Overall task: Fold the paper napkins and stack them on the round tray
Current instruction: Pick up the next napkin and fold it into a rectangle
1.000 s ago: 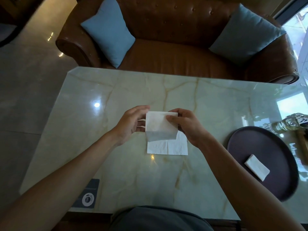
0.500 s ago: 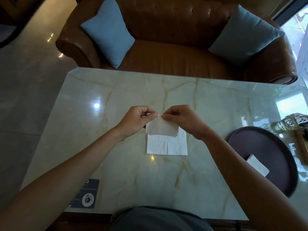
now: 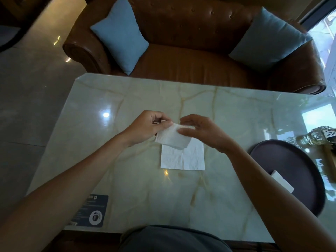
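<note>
A folded white napkin [image 3: 172, 138] hangs tilted just above the marble table [image 3: 145, 188]. My left hand [image 3: 145, 127] pinches its upper left edge. My right hand [image 3: 201, 131] hovers at its right end with thumb and fingers spread; whether they touch the paper I cannot tell. Under it another white napkin [image 3: 182, 159] lies flat on the table, its far edge hidden by the held one. On the right sits the dark round tray [image 3: 291, 160] with one folded napkin [image 3: 282, 181] on it, partly behind my right forearm.
A glass bottle [image 3: 316, 136] lies at the table's right edge beyond the tray. A dark card [image 3: 91, 210] sits at the near left corner. A brown leather sofa [image 3: 190, 66] with two blue cushions stands behind the table.
The held napkin has been folded down to a narrower strip and tilted. My right hand has let go of its top edge and opened at its right end.
</note>
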